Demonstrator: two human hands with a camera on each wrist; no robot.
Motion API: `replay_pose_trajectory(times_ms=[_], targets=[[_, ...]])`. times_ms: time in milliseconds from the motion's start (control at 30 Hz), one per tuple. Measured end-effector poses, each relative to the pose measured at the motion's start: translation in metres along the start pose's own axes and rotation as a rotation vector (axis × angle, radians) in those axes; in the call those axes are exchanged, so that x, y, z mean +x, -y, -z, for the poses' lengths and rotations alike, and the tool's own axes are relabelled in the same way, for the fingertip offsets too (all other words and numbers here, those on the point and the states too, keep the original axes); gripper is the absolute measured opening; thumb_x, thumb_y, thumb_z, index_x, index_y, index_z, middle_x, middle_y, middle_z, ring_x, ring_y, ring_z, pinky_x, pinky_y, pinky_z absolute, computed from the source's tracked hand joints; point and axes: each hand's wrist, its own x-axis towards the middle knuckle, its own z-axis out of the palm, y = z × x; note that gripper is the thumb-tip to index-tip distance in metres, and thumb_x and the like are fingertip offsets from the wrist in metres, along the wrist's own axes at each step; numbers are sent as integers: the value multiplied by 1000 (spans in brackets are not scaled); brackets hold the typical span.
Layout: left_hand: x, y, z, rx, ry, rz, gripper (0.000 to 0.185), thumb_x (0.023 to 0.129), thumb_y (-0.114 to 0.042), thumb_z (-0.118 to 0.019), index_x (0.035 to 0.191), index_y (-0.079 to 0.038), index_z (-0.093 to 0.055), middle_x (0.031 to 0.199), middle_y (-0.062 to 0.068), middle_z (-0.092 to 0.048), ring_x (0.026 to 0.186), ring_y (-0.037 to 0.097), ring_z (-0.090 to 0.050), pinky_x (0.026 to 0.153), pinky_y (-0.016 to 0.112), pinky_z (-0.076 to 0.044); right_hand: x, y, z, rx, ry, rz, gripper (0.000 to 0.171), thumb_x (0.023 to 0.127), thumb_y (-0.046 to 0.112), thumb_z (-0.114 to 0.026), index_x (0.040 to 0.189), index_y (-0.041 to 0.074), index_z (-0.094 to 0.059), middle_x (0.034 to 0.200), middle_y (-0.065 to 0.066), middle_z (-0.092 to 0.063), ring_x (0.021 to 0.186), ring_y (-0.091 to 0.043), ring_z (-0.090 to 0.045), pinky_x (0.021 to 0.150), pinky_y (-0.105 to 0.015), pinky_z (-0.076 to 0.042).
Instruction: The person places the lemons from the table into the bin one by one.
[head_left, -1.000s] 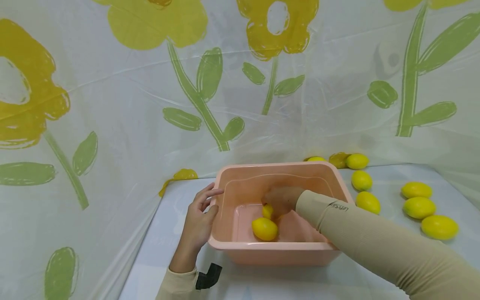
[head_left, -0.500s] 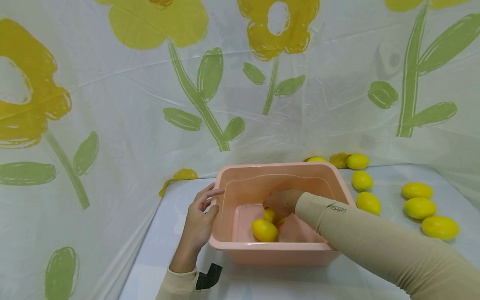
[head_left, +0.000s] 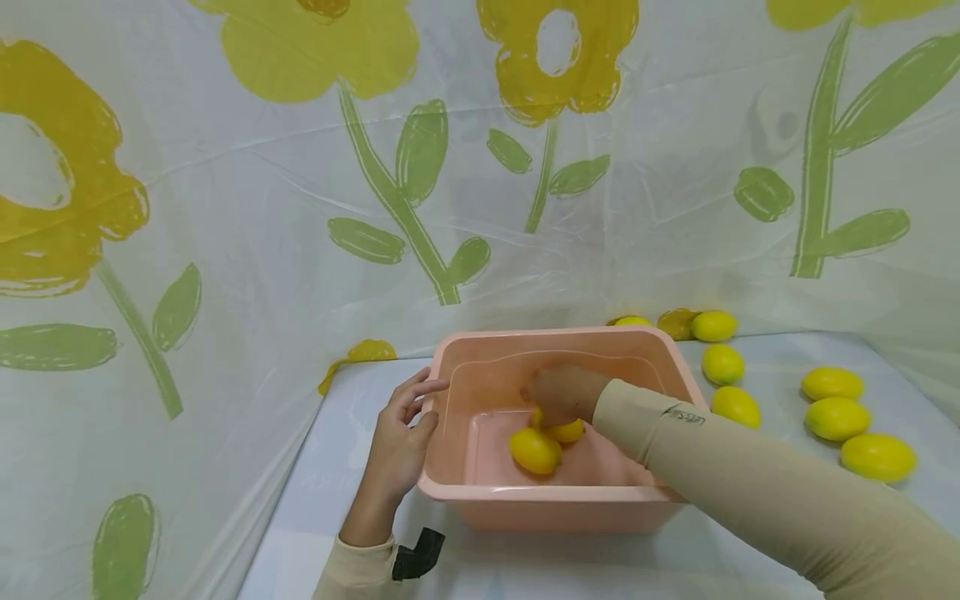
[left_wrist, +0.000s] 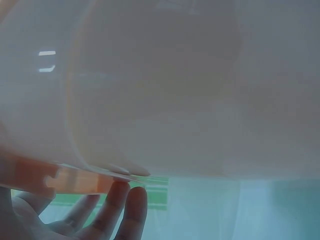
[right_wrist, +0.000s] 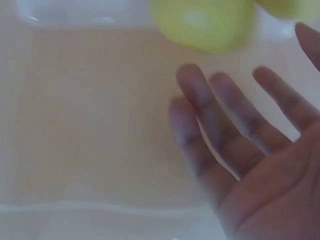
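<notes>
A pink plastic tub [head_left: 555, 333] stands on the white table, with two yellow lemons [head_left: 535, 451] [head_left: 566, 431] lying on its bottom. My right hand [head_left: 558, 393] reaches into the tub just above the farther lemon. In the right wrist view that hand [right_wrist: 240, 100] is spread with straight fingers and holds nothing; a lemon [right_wrist: 205, 22] lies just beyond the fingertips on the tub floor [right_wrist: 90, 110]. My left hand [head_left: 397, 442] rests against the tub's left side, thumb at the rim. The left wrist view shows its fingers [left_wrist: 125, 210] straight under the rim of the tub wall [left_wrist: 175, 90].
Several more lemons lie on the table right of the tub, among them one near its corner [head_left: 736, 406], one farther back [head_left: 723, 364] and a group at the right [head_left: 837, 418]. A flower-print plastic sheet [head_left: 420, 208] hangs close behind and to the left.
My right hand let go of the lemon it carried into the tub; that lemon now lies beside the first one. The hand has lifted slightly. The left hand has not moved.
</notes>
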Motion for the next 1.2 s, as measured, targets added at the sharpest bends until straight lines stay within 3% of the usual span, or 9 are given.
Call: replay_pose_trajectory(times_ms=[133,300,400,500,700,867,933,1100,1200], targets=[[0,0,1,16,4,-8,37,93,-1,-51,124,-12,-69,156,2,-41,126,34,-55,97,41,-51,-5,2,12,-11,-31,83,24,92,33,-71,110,17,-70,87,3,-68,74,-15,-61,79,-26,-55],[1,0,2,34,2,-11,37,94,-1,-51,124,-13,-68,156,1,-41,127,34,-54,102,47,-48,-19,8,40,174,-26,131,33,98,16,-62,130,10,-63,125,-9,-69,108,-23,-67,98,-37,-54],[1,0,2,31,0,-5,37,94,-2,-51,125,-12,-68,156,1,-41,127,34,-55,99,42,-51,-28,12,51,182,-40,126,34,99,14,-58,134,11,-61,130,-9,-67,117,-25,-65,102,-39,-52],[0,0,2,22,1,-2,37,94,-1,-51,125,-10,-68,156,1,-41,126,33,-56,96,40,-52,-40,13,58,163,-91,130,35,99,13,-58,134,12,-61,128,-8,-68,114,-24,-66,100,-39,-53],[0,2,0,20,0,-19,38,92,0,-51,126,-7,-67,155,2,-42,129,33,-52,106,49,-43,-77,12,69,181,-243,59,37,99,16,-59,136,19,-60,122,-3,-68,100,-20,-67,85,-34,-58],[-1,2,-1,9,5,-26,38,92,1,-51,127,-7,-66,156,3,-41,129,33,-50,104,47,-44,-108,12,67,174,-423,-4,36,97,19,-63,133,24,-62,111,1,-67,85,-13,-63,66,-26,-53],[-2,2,-1,12,1,-21,38,92,0,-51,126,-7,-67,156,3,-41,129,34,-50,103,47,-44,-120,12,63,167,-515,11,37,95,17,-65,132,24,-62,110,2,-68,86,-13,-64,67,-27,-53],[-2,0,-1,19,-6,-14,39,92,0,-51,126,-8,-67,156,3,-42,128,33,-51,102,46,-45,-146,10,49,196,-741,83,43,91,11,-69,133,21,-63,123,1,-68,107,-21,-66,87,-43,-56],[-1,0,0,26,-8,-21,39,91,0,-51,125,-10,-68,155,2,-42,127,33,-52,103,45,-44,-158,7,39,223,-851,112,42,92,13,-68,133,20,-63,130,1,-65,110,-21,-64,85,-41,-57]])
